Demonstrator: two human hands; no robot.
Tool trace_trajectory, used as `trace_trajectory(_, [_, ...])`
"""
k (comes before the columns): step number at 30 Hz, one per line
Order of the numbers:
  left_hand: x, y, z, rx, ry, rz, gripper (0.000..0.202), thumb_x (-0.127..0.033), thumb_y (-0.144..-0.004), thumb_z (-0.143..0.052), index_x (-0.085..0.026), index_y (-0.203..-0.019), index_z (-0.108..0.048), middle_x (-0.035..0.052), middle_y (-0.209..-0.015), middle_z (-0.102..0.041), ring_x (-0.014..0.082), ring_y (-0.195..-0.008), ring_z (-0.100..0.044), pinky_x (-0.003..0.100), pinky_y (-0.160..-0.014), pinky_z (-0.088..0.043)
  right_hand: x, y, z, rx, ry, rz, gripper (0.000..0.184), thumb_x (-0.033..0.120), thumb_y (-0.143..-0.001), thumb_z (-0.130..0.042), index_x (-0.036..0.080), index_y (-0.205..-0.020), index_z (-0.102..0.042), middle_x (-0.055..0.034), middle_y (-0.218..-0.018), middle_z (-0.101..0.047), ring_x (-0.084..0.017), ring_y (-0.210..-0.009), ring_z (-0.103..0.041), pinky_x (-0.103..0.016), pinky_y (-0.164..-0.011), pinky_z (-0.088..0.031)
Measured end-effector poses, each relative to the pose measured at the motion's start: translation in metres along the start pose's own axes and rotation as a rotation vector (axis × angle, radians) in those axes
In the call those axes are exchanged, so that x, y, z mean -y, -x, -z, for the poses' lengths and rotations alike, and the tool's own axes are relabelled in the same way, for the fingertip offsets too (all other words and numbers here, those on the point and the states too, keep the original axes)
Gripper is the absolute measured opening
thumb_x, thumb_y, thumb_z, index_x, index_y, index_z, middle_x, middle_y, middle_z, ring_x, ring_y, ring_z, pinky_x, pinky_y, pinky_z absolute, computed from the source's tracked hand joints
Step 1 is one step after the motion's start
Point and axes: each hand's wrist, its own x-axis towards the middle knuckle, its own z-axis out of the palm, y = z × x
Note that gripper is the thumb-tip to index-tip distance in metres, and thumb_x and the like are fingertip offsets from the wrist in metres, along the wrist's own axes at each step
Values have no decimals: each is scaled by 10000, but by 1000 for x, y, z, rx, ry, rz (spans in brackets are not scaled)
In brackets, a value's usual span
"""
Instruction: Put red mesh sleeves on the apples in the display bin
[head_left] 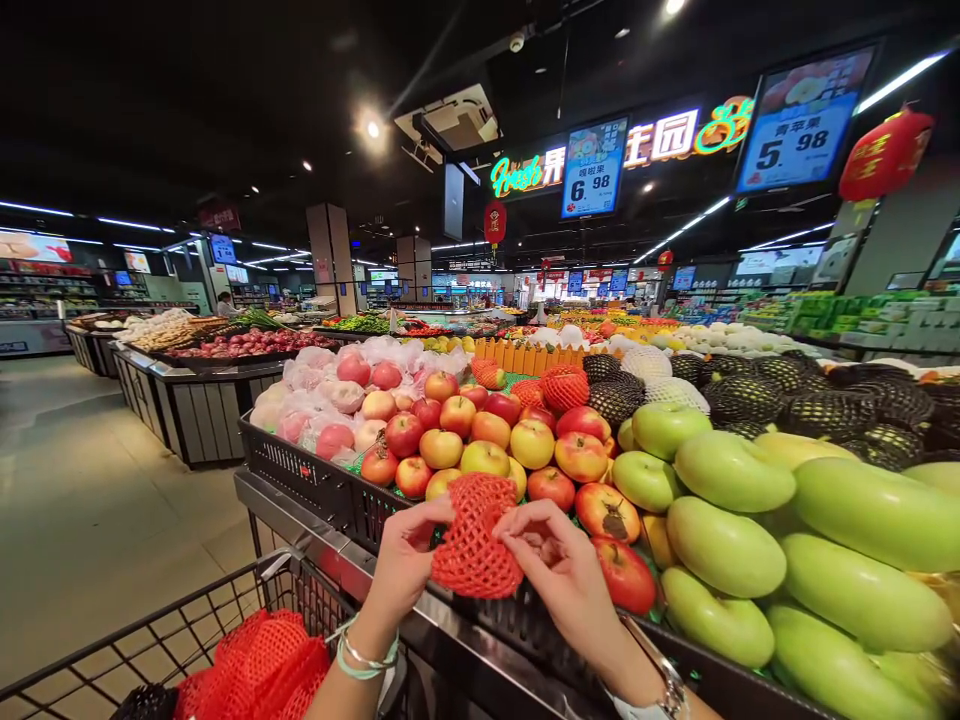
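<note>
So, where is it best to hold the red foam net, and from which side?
Probably by its two upper edges, one from each side, as the left hand and right hand pinch the red foam net now: it is soft, open mesh and stretches apart there.

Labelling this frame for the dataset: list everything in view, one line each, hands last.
foam net sleeve: one, red, held between both hands over the crate edge
apples: many, red-yellow, in the black crate
green apples: many, right of the red ones
netted fruit: several, dark nets, behind
cart: one, wire, lower left, red nets inside
price signs: two, blue, overhead
left hand: pinching the sleeve, bracelet on wrist
right hand: pinching the sleeve, watch on wrist
</note>
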Motion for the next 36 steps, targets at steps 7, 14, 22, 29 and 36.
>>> trace_trajectory(7, [-4,4,-6,150,-276,-7,168,-294,-862,-690,-229,-989,-779,71,-1020,-734,247,-1089,-635,388,-1024,-474,-5,-5,2,173,322,-100,181,238,-891,-521,166,-1021,-624,-14,-776,-644,-119,-590,-537,-227,-554,-443])
trace_trajectory(14, [4,-2,4,-76,-116,145,613,-307,-615,-880,-137,-1165,-670,134,-1181,-690,279,-1114,-651,400,-1029,-501,-7,-10,4,13,676,223,243,238,-964,-477,221,-1176,-596,-95,-1185,-622,-240,-1080,-607,-392,-922,-519])
trace_trajectory(22, [17,-10,24,-85,-158,106,489,-383,-745,-781,-123,-1146,-676,139,-1198,-684,280,-1152,-632,411,-1061,-471,-30,-68,-2,56,1141,81,551,399,-919,-571,135,-1386,-446,-184,-1214,-595,-359,-1133,-576,-513,-943,-505])
trace_trajectory(29, [27,-8,29,99,-401,31,514,-312,-846,-702,-182,-1332,-600,117,-1396,-565,272,-1321,-499,449,-1176,-331,-38,-67,-3,51,920,-69,479,374,-878,-562,135,-1289,-510,-168,-1164,-602,-334,-1109,-597,-498,-940,-505])
trace_trajectory(36, [29,-8,32,59,-490,-122,550,-274,-800,-749,-203,-1325,-601,127,-1394,-559,270,-1325,-491,455,-1174,-329,-29,-74,3,10,-129,-262,716,482,-720,-648,203,-1287,-313,-198,-1367,-524,-291,-1162,-617,-438,-949,-544])
